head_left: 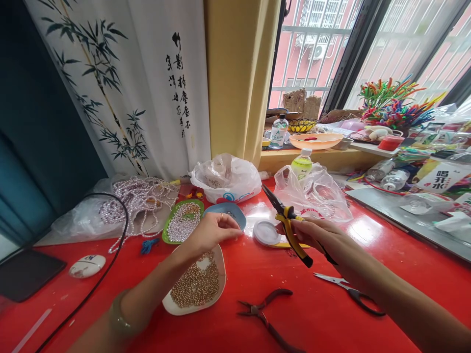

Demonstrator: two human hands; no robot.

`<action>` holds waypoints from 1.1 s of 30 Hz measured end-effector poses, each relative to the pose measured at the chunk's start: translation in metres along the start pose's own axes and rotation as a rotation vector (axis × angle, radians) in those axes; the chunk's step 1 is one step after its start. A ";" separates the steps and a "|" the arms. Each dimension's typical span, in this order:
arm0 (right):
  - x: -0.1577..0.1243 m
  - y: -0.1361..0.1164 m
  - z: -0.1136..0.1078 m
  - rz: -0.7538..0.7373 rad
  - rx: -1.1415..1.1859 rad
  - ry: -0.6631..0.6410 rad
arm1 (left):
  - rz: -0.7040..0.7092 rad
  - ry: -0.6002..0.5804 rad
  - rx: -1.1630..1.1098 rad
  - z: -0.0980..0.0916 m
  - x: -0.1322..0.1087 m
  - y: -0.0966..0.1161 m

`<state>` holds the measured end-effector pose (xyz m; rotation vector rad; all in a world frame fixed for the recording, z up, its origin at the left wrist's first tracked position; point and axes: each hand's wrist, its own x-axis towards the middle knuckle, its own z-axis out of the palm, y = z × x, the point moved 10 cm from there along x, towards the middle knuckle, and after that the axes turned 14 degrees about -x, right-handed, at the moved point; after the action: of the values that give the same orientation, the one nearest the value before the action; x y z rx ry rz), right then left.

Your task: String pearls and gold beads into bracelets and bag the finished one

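My right hand [312, 231] holds needle-nose pliers [287, 215] with yellow and black handles. Their dark jaws point up and to the left. My left hand [215, 229] hovers over the inner edge of a white dish [221, 289] of gold beads [196, 284], with thumb and fingertips pinched together. Whatever the pinch holds, if anything, is too small to make out. Just behind that hand are a green tray [170, 234] of pearly beads [184, 223] and a blue dish [241, 218]. Dark-handled pliers [263, 314] and scissors [349, 289] lie on the red table [228, 333].
Strands of pearly beads [136, 201] lie at the back left, beside a black cable [125, 230] and a white mouse [87, 266]. Plastic bags [235, 184] and a green-labelled bottle [301, 166] stand at the back. A round lid [265, 233] sits near my right hand.
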<state>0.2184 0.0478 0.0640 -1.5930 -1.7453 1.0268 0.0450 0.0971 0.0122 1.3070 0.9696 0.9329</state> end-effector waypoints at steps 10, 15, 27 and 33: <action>0.001 0.002 0.002 -0.003 0.004 -0.011 | 0.004 0.013 -0.038 -0.002 0.000 0.000; 0.000 0.000 0.001 0.004 -0.035 0.010 | 0.006 0.020 -0.045 -0.002 0.000 0.000; 0.005 0.001 -0.002 -0.018 -0.038 0.041 | -0.039 -0.114 -0.012 0.012 -0.003 -0.002; 0.005 -0.008 0.000 -0.039 -0.104 0.042 | 0.018 -0.184 0.077 0.019 -0.009 0.023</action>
<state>0.2135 0.0529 0.0698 -1.6255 -1.8206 0.8913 0.0600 0.0828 0.0355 1.4415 0.8589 0.7804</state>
